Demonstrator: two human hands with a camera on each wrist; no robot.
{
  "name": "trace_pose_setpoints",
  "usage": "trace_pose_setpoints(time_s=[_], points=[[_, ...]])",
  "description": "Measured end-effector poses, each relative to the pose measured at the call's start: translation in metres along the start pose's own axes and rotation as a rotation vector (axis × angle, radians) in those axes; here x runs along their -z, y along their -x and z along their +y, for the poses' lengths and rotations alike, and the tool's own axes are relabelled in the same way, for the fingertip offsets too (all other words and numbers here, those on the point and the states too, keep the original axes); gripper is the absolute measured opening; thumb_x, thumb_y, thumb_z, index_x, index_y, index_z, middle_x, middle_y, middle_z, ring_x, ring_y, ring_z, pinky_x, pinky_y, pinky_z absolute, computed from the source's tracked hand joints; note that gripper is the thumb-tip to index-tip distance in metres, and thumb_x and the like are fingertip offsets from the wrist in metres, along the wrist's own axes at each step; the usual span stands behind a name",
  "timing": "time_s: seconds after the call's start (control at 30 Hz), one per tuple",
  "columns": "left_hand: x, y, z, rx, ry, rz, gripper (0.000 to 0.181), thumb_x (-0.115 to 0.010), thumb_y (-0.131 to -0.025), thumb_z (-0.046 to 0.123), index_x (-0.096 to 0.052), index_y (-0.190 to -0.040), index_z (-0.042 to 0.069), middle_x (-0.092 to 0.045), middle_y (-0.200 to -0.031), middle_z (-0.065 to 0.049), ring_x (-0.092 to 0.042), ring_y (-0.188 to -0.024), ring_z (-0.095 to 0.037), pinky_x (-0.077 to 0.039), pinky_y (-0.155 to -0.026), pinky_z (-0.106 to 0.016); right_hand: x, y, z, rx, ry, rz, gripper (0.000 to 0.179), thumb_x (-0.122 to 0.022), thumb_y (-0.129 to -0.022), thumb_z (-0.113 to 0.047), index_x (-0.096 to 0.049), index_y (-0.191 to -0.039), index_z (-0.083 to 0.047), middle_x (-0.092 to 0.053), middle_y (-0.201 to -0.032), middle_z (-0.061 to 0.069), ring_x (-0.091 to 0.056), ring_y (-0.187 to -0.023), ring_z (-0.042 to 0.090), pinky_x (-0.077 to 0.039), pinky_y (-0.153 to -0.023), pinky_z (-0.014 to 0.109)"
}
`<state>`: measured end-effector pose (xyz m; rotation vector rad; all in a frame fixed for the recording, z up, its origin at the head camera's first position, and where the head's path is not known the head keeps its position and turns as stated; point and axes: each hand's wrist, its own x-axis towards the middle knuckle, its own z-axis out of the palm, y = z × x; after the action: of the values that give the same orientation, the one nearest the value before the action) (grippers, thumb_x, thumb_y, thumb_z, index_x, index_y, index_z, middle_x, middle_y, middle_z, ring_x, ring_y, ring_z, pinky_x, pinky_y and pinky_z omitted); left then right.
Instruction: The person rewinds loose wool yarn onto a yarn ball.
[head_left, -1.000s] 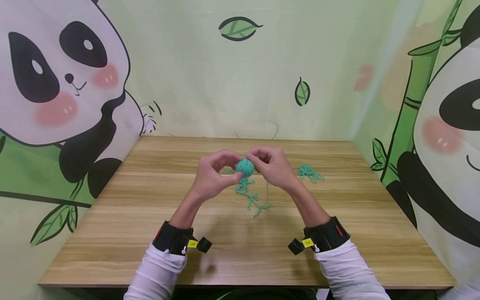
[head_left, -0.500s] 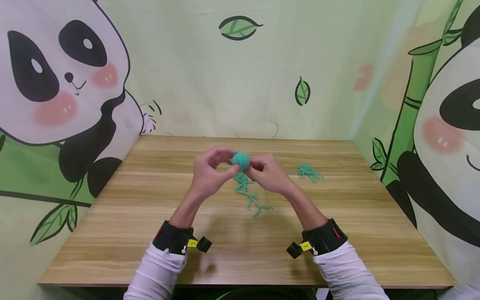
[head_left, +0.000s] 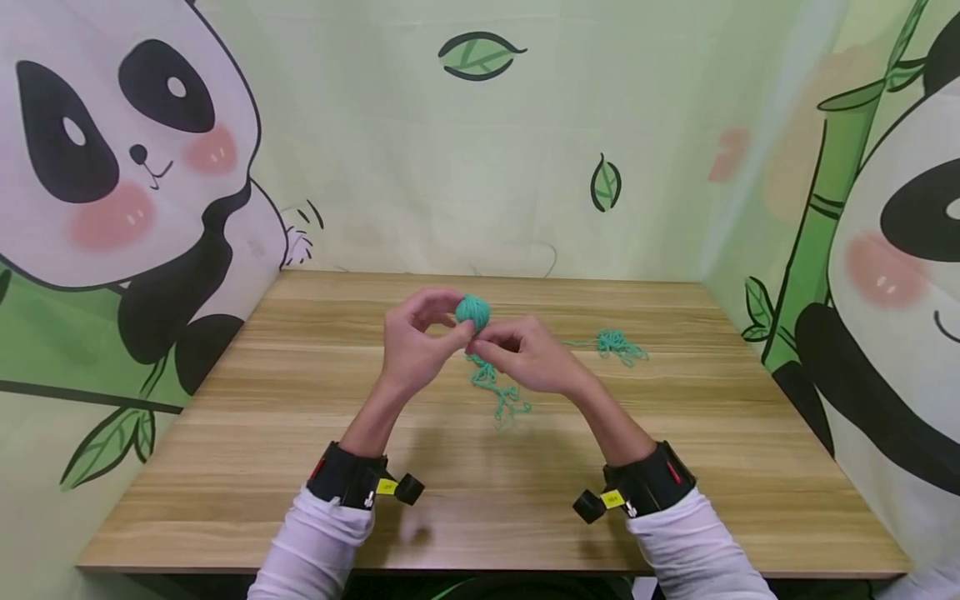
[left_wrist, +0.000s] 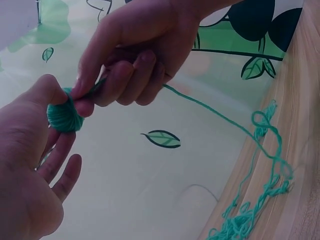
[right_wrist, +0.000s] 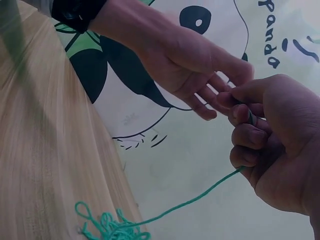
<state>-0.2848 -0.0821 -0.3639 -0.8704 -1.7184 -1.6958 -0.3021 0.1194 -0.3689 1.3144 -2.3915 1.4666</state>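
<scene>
At twelve o'clock, left hand (head_left: pixel 415 340) holds round teal yarn ball (head_left: pixel 473 312); right hand (head_left: pixel 529 356) pinches thin teal strand (left_wrist: pixel 220 114), best kept taut.

Black hand-drawn lettering (right_wrist: pixel 270 35), sideways, upper R of R-wrist view, reads "panda" (last letter poss. "o") on pale green backdrop (right_wrist: pixel 200 160). Yellow rectangular labels (head_left: pixel 386 487) on black wristbands (head_left: pixel 337 479), lower head view: print illeg.

2 yarn tangles (head_left: pixel 621 345), 1 yarn ball (head_left: pixel 472 312), 2 wristbands (head_left: pixel 654 479) and 1 table (head_left: pixel 495 517) are visible.
</scene>
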Motion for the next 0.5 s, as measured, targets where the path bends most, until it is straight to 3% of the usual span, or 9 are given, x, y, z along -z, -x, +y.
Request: trace_pose_setpoints(time_s=[0.13, 0.5], points=[[0.0, 0.001, -0.002, 0.012, -0.019, 0.0, 0.026, -0.074, -0.08, -0.016, -0.069, -0.105, -0.016, -0.071, -0.097, -0.029, -0.07, -0.086, -0.029, -0.059, -0.07, -0.041, 0.004, 0.001, -0.007, -0.001, 0.009, 0.001, 0.02, -0.061, -0.105, -0.016, -0.079, -0.103, -0.008, -0.053, -0.066, -0.001, -0.042, -0.055, 0.015, -0.035, -0.05, 0.02], [0.001, 0.001, -0.005, 0.014, -0.022, -0.021, 0.026, -0.075, -0.08, -0.015, -0.069, -0.105, -0.017, -0.072, -0.098, -0.028, -0.069, -0.087, -0.03, -0.059, -0.069, -0.042, 0.01, 0.002, -0.018, -0.007, -0.032, 0.086, 0.019, -0.06, -0.105, -0.007, -0.077, -0.105, 0.001, -0.053, -0.067, 0.005, -0.04, -0.053, 0.015, -0.034, -0.048, 0.02]])
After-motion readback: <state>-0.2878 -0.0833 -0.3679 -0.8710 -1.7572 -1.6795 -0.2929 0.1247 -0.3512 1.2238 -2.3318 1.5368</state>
